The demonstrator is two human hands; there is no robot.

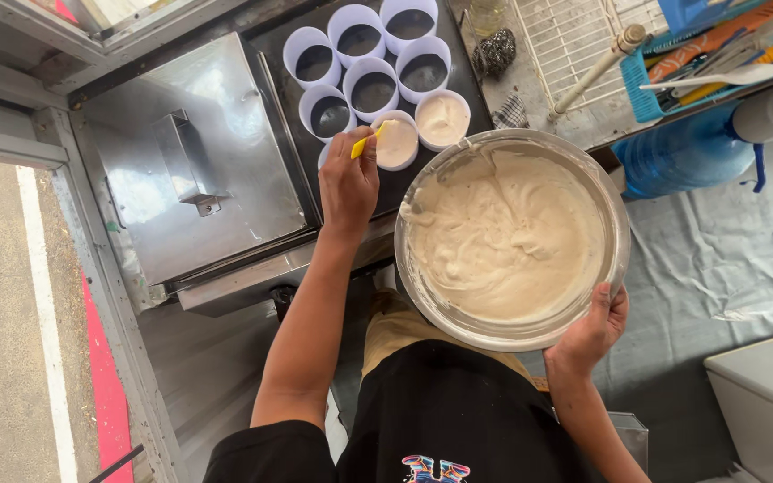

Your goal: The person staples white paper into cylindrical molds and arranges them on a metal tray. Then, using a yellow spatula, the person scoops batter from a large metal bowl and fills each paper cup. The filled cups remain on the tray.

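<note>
My left hand [348, 183] grips a small yellow spatula [364, 143], its tip over a white round cup [396, 143] filled with pale batter. A second filled cup [442, 119] stands just to its right. Several more white cups [373, 89] behind them show only a dark inside; all stand on a black griddle plate [270, 45]. My right hand [592, 331] holds the near rim of a large steel bowl [615, 233], which is full of creamy batter [503, 237] and held just to the right of the cups.
A closed steel lid with a handle [194, 170] lies left of the griddle. Behind are a steel scourer [496, 51], a white wire rack [574, 36] and a blue basket of utensils [717, 54]. A blue water jug [682, 152] lies at right, a white box [767, 394] at lower right.
</note>
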